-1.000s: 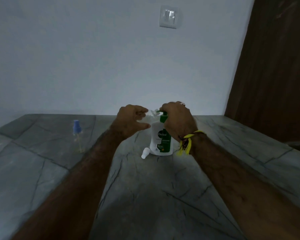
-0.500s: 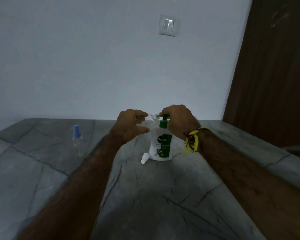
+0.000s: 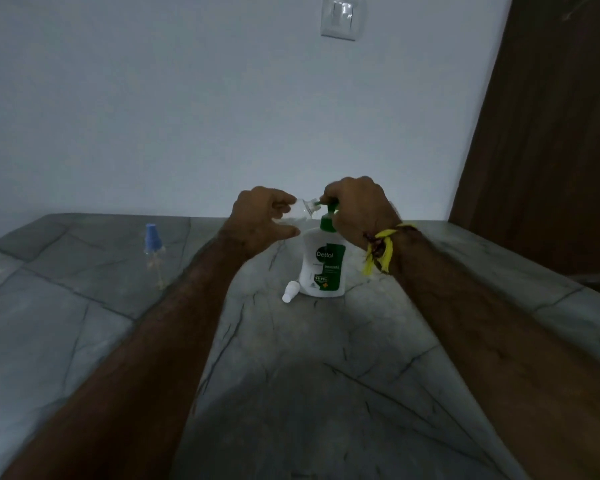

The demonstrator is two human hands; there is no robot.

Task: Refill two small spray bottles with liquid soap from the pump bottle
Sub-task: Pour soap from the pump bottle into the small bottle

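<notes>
Just above the middle of the frame, both hands meet over the pump bottle (image 3: 323, 268), a white bottle with a green label and green pump that stands upright on the grey stone surface (image 3: 291, 393). The right hand (image 3: 357, 209) is curled down over the green pump head (image 3: 329, 206), its grip closed on the top of the pump, fingers wrapped around it so that only the spout and collar show beneath. A yellow thread band (image 3: 381, 251) is tied at that wrist, its ends hanging loose.

The left hand (image 3: 262, 220) sits just left of the pump, its grip pinched around a small clear spray bottle (image 3: 300, 211), tilted with its open mouth at the pump spout. The bottle is transparent and partly hidden by the fingers, so how much liquid is in it cannot be told.

A small white spray cap (image 3: 290, 292) lies on its side on the surface, touching or just beside the lower left of the pump bottle's base. Well apart, toward the left of the frame, the second spray bottle (image 3: 154, 251) stands upright on the surface, clear-bodied with a blue cap on top.

Both forearms stretch in from the bottom corners of the frame. A pale wall fills the upper part, with a white switch plate (image 3: 342, 18) near the top centre and a dark wooden door (image 3: 551, 133) along the right edge.
</notes>
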